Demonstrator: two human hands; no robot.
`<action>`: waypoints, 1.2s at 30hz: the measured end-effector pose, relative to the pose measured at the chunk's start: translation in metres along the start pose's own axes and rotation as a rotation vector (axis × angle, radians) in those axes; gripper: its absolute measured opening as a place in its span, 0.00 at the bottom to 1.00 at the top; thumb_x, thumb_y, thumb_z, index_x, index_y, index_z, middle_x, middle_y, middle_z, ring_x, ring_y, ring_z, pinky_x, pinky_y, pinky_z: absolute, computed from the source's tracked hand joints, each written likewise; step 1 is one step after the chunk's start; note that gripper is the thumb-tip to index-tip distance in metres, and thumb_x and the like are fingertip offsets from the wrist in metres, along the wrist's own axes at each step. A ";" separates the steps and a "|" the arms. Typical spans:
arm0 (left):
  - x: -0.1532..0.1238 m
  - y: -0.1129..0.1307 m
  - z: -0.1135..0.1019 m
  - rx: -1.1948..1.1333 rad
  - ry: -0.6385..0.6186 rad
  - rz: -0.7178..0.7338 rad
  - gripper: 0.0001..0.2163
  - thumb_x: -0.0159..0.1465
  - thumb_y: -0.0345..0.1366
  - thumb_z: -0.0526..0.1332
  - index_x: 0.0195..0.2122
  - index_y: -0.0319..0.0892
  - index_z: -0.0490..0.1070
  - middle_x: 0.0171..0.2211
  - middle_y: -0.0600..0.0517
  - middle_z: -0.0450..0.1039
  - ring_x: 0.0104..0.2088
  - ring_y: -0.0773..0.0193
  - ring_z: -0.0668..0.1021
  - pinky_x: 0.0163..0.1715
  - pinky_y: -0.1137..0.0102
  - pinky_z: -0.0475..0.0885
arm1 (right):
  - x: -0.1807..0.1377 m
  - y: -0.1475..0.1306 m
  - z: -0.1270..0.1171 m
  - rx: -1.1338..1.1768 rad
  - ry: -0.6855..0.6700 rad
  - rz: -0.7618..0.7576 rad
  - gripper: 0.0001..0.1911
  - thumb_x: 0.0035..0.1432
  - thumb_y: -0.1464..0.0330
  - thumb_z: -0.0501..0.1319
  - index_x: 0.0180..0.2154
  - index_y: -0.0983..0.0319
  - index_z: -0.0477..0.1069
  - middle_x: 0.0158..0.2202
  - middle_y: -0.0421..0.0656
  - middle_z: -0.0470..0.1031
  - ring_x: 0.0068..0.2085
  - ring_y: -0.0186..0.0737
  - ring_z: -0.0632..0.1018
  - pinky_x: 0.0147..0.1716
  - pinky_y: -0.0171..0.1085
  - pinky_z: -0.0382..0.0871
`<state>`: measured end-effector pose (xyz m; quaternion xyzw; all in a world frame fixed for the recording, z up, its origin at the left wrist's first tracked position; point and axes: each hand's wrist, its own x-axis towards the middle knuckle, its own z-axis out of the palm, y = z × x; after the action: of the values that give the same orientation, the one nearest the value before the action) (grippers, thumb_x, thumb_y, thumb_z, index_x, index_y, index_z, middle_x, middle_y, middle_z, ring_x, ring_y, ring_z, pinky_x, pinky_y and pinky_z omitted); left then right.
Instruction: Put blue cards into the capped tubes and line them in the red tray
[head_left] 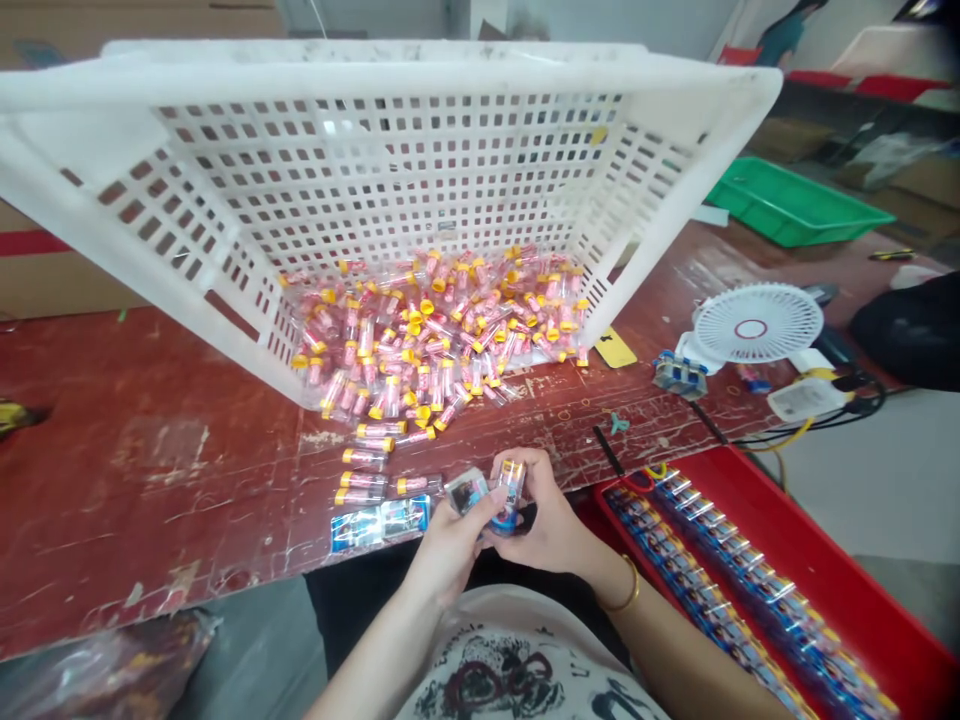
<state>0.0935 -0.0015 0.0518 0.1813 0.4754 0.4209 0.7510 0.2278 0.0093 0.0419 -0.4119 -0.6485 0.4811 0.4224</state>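
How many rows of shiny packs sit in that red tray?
2: in the red tray, a left row along one side and a right row beside it. More may lie hidden underneath.

The left hand (450,545) and right hand (547,520) hid parts of the packets (508,492) between them, the print there too small to read, and the upper tubes (424,345) in the crate (390,78) covered those beneath. The left edge cut off the crate's rim and a blurred yellow thing (13,415); the bottom edge cut off the bin (832,550), the shirt (517,610) and a blurred bag (112,665). A distant, blurred person (782,40) and a black thing (911,330) ran out of view at right and top
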 end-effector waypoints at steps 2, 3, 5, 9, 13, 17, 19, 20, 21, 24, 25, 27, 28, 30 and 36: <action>0.001 0.000 0.000 -0.015 -0.015 -0.010 0.14 0.50 0.41 0.71 0.33 0.39 0.77 0.26 0.51 0.78 0.29 0.62 0.80 0.31 0.73 0.73 | 0.000 -0.001 0.000 0.005 -0.003 0.006 0.31 0.43 0.77 0.64 0.46 0.56 0.52 0.41 0.42 0.63 0.40 0.37 0.71 0.33 0.34 0.70; 0.001 0.000 0.000 -0.020 -0.017 -0.011 0.13 0.50 0.41 0.72 0.33 0.39 0.77 0.26 0.51 0.78 0.29 0.63 0.80 0.31 0.73 0.73 | 0.000 -0.001 0.001 0.007 0.002 0.006 0.31 0.43 0.76 0.64 0.46 0.56 0.52 0.42 0.42 0.63 0.40 0.37 0.71 0.33 0.34 0.70; 0.002 0.000 0.001 -0.025 -0.006 -0.008 0.13 0.49 0.41 0.72 0.31 0.38 0.77 0.25 0.51 0.78 0.28 0.63 0.79 0.30 0.73 0.73 | 0.000 0.000 0.002 0.014 0.019 -0.003 0.30 0.43 0.76 0.64 0.46 0.56 0.52 0.42 0.42 0.62 0.40 0.37 0.71 0.32 0.34 0.70; 0.001 0.002 0.005 -0.021 0.024 -0.003 0.13 0.48 0.41 0.73 0.30 0.39 0.77 0.23 0.52 0.77 0.27 0.64 0.79 0.30 0.74 0.72 | -0.001 0.001 0.003 0.016 0.034 -0.022 0.29 0.44 0.76 0.65 0.45 0.56 0.53 0.42 0.43 0.62 0.40 0.37 0.71 0.33 0.33 0.69; 0.001 0.003 0.007 0.009 0.029 0.001 0.15 0.47 0.42 0.73 0.31 0.38 0.77 0.24 0.52 0.77 0.27 0.63 0.79 0.30 0.73 0.72 | -0.001 0.004 -0.004 0.057 0.048 -0.018 0.32 0.42 0.75 0.68 0.46 0.57 0.54 0.42 0.42 0.64 0.42 0.38 0.71 0.36 0.35 0.69; 0.007 0.000 0.011 0.094 0.038 0.032 0.16 0.46 0.42 0.73 0.32 0.39 0.76 0.26 0.52 0.77 0.29 0.61 0.79 0.31 0.71 0.74 | -0.001 0.012 -0.018 0.222 0.072 0.044 0.25 0.44 0.66 0.71 0.42 0.59 0.62 0.40 0.41 0.68 0.40 0.38 0.72 0.40 0.37 0.68; 0.012 -0.003 0.015 0.149 0.033 0.048 0.16 0.46 0.42 0.73 0.33 0.41 0.76 0.28 0.53 0.78 0.30 0.60 0.79 0.32 0.68 0.76 | -0.002 0.017 -0.024 0.327 0.157 0.101 0.15 0.50 0.62 0.68 0.36 0.60 0.66 0.35 0.40 0.71 0.35 0.35 0.73 0.37 0.37 0.69; 0.016 -0.006 0.018 0.170 0.026 0.043 0.16 0.47 0.43 0.72 0.35 0.41 0.76 0.29 0.53 0.78 0.31 0.59 0.79 0.32 0.67 0.76 | -0.004 0.020 -0.026 0.375 0.211 0.122 0.14 0.51 0.60 0.67 0.33 0.61 0.67 0.32 0.40 0.71 0.32 0.34 0.73 0.35 0.37 0.69; 0.021 -0.008 0.022 0.176 0.011 0.022 0.16 0.49 0.45 0.70 0.36 0.42 0.76 0.30 0.52 0.78 0.32 0.59 0.79 0.32 0.66 0.77 | -0.005 0.023 -0.030 0.419 0.266 0.133 0.14 0.50 0.59 0.67 0.31 0.61 0.68 0.31 0.39 0.72 0.31 0.34 0.73 0.34 0.36 0.69; 0.034 -0.017 0.034 0.184 -0.016 -0.076 0.15 0.50 0.44 0.70 0.35 0.41 0.77 0.34 0.50 0.79 0.35 0.56 0.79 0.33 0.64 0.78 | -0.021 0.038 -0.058 0.473 0.479 0.166 0.17 0.46 0.57 0.69 0.31 0.61 0.69 0.32 0.40 0.75 0.32 0.35 0.75 0.35 0.37 0.70; 0.038 -0.021 0.037 0.201 -0.030 -0.099 0.15 0.49 0.43 0.70 0.35 0.41 0.77 0.34 0.49 0.79 0.36 0.55 0.79 0.33 0.63 0.78 | -0.034 0.044 -0.076 0.428 0.589 0.216 0.18 0.45 0.56 0.69 0.31 0.61 0.70 0.32 0.41 0.76 0.32 0.36 0.76 0.36 0.38 0.71; 0.044 -0.028 0.043 0.262 -0.073 -0.122 0.17 0.47 0.42 0.71 0.36 0.40 0.77 0.31 0.49 0.78 0.34 0.56 0.79 0.34 0.63 0.79 | -0.077 0.054 -0.125 0.261 0.839 0.373 0.18 0.46 0.54 0.68 0.32 0.62 0.71 0.32 0.41 0.77 0.32 0.37 0.77 0.35 0.38 0.72; 0.046 -0.031 0.045 0.296 -0.096 -0.126 0.17 0.47 0.42 0.71 0.37 0.40 0.77 0.28 0.51 0.77 0.32 0.58 0.78 0.33 0.63 0.79 | -0.107 0.059 -0.153 0.167 0.954 0.466 0.18 0.47 0.55 0.67 0.32 0.62 0.72 0.33 0.42 0.77 0.32 0.38 0.78 0.35 0.38 0.73; 0.048 -0.036 0.047 0.352 -0.133 -0.149 0.19 0.46 0.42 0.72 0.39 0.42 0.76 0.24 0.55 0.74 0.28 0.62 0.76 0.32 0.64 0.79 | -0.181 0.068 -0.209 0.054 1.148 0.587 0.16 0.52 0.57 0.65 0.34 0.62 0.72 0.35 0.41 0.77 0.34 0.36 0.77 0.35 0.36 0.72; 0.053 -0.045 0.043 0.414 -0.084 -0.252 0.18 0.46 0.44 0.71 0.38 0.45 0.77 0.30 0.50 0.79 0.35 0.52 0.78 0.32 0.60 0.80 | -0.376 0.104 -0.307 -0.290 1.339 1.213 0.12 0.63 0.64 0.58 0.45 0.66 0.69 0.40 0.44 0.73 0.36 0.35 0.76 0.35 0.38 0.74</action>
<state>0.1620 0.0204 0.0123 0.2879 0.5386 0.2094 0.7637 0.6454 -0.2394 -0.0604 -0.9239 0.0055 0.1948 0.3292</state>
